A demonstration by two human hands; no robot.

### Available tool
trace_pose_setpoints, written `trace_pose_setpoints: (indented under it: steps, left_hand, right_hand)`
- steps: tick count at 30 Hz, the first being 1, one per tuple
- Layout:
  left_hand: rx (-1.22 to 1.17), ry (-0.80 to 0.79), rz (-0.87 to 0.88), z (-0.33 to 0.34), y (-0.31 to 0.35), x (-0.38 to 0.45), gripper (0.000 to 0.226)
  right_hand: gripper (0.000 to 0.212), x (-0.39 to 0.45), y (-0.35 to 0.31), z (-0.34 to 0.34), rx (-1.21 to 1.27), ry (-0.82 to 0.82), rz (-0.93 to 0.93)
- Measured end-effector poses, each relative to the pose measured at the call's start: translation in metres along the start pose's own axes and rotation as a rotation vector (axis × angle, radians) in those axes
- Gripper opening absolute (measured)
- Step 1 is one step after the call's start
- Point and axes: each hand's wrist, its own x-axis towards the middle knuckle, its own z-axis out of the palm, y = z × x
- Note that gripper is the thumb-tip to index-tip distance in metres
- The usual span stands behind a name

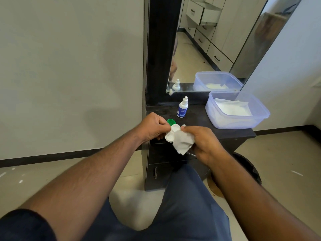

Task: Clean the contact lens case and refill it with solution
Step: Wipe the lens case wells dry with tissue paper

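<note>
The person sits facing a dark surface point(225, 133) and works just off its near left corner, over the lap rather than over the top. The left hand point(152, 126) pinches the white contact lens case point(171, 133) by its far-left rim, both wells turned up and open, which leaves the cups free for wiping. The right hand point(203, 141) is curled around a crumpled white tissue point(182, 142) and presses it against the case's right side; I judge this to be the drying or wiping step, with refilling not yet begun. The two hands sit close together, joined through case and tissue.

A green cap point(171, 121) lies on the surface near the left edge, just behind the case, within easy reach. The solution bottle point(182, 107) stands upright further back, still capped, near the mirror point(208, 40). A clear plastic tub point(238, 110) holding white tissues fills the right side and slightly overhangs the front edge, so the open room is the dark strip between bottle and tub
</note>
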Motion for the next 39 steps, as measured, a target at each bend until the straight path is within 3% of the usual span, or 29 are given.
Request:
trace_pose_setpoints:
  steps: [3, 6, 9, 11, 14, 21, 32, 39]
  left_hand:
    - [0.031, -0.03, -0.023, -0.001, 0.002, 0.001, 0.018]
    - [0.052, -0.07, -0.044, -0.001, 0.005, 0.003, 0.018]
    - [0.052, -0.107, -0.052, -0.003, 0.005, 0.002, 0.017]
    - [0.061, -0.113, -0.055, -0.004, 0.005, 0.002, 0.017]
    - [0.074, -0.105, -0.053, -0.005, 0.004, 0.002, 0.017]
    - [0.074, -0.124, -0.038, -0.004, 0.004, 0.004, 0.015]
    - [0.113, -0.087, -0.002, -0.001, 0.005, -0.003, 0.014]
    - [0.093, -0.049, 0.041, 0.0, 0.002, -0.006, 0.011]
  right_hand:
    - [0.01, 0.003, -0.012, -0.021, -0.07, 0.105, -0.296]
    - [0.008, 0.008, -0.02, -0.035, -0.568, 0.146, -0.77]
    - [0.018, 0.021, -0.018, -0.038, -1.147, -0.091, -1.216]
    - [0.022, 0.027, -0.012, -0.036, -1.41, -0.237, -1.378]
    - [0.026, 0.027, -0.01, -0.036, -1.468, -0.29, -1.39]
    - [0.027, 0.021, -0.013, -0.036, -1.287, -0.321, -1.109]
    - [0.01, 0.02, -0.008, -0.022, -1.475, -0.191, -1.326]
    - [0.012, 0.017, 0.004, -0.012, -1.295, -0.095, -1.07]
